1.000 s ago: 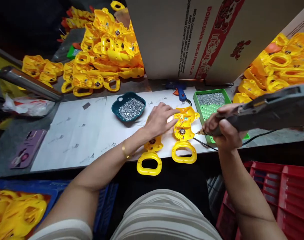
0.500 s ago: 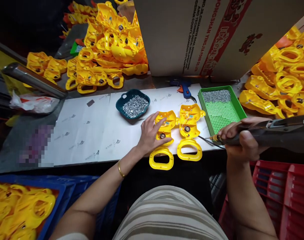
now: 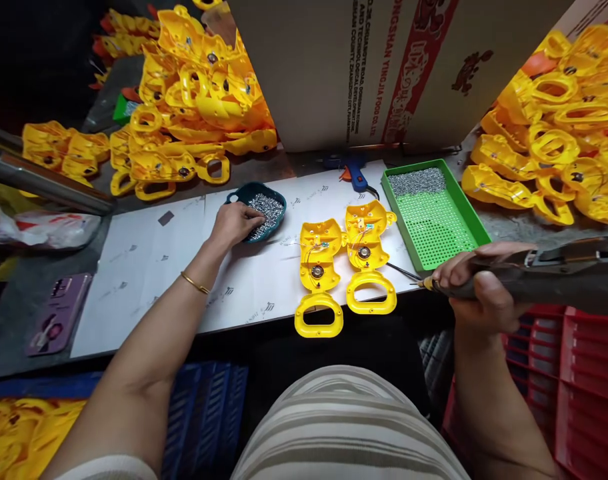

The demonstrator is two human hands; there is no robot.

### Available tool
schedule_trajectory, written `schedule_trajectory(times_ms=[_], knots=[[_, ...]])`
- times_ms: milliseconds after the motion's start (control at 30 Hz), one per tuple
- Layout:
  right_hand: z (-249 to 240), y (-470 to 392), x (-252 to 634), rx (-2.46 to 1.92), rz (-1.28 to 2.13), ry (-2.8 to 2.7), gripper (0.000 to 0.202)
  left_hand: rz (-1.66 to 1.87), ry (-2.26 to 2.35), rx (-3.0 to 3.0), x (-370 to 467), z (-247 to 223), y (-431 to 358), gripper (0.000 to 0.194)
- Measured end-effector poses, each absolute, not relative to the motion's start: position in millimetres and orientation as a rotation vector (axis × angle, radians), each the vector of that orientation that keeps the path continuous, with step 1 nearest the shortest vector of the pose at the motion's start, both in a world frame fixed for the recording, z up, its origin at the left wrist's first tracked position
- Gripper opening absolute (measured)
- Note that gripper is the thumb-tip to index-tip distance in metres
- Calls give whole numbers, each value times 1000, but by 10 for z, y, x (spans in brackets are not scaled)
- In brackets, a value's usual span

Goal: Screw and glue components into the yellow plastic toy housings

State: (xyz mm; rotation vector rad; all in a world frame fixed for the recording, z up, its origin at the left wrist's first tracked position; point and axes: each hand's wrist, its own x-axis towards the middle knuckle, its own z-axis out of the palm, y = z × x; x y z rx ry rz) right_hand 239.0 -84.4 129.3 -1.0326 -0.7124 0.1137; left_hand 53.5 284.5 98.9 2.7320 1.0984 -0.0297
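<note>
My left hand (image 3: 238,223) reaches into a dark teal bowl (image 3: 280,217) of small metal screws (image 3: 267,208), its fingers pinched together among them. In my right hand (image 3: 477,283) is a dark power screwdriver (image 3: 559,273), held level with its thin bit pointing left. Two yellow plastic toy shell halves lie open side by side near the table's front edge, the left shell (image 3: 320,253) and the right shell (image 3: 367,233). Each has wires and a round speaker inside, and an oval handle that juts over the edge. The screwdriver's tip is apart from both.
A green perforated tray (image 3: 477,223) with more screws stands right of the shells. Behind lie a blue glue gun (image 3: 355,175) and a big carton (image 3: 314,80). Yellow shells are heaped left (image 3: 199,100) and right (image 3: 559,147). A phone (image 3: 59,313) lies far left.
My left hand has left the left yellow shell and moved left into the bowl of screws, its fingers closing. The right hand still holds the screwdriver in about the same place. The view has shifted slightly.
</note>
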Motion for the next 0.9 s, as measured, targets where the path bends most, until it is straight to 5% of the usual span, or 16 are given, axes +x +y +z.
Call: schedule_trajectory(times_ms=[233,433,900], knots=[[1287,-830,2363,-1060,116,-701,22,-158,992,2819,513,1017,2920,57],[1285,-802,2350,-1048,119,-689,22,-70,1067,2673,565,1019,2918,30],[1251,-838,2365,-1116,124,-646,24,655,986,2563,383,1048,2579,24]])
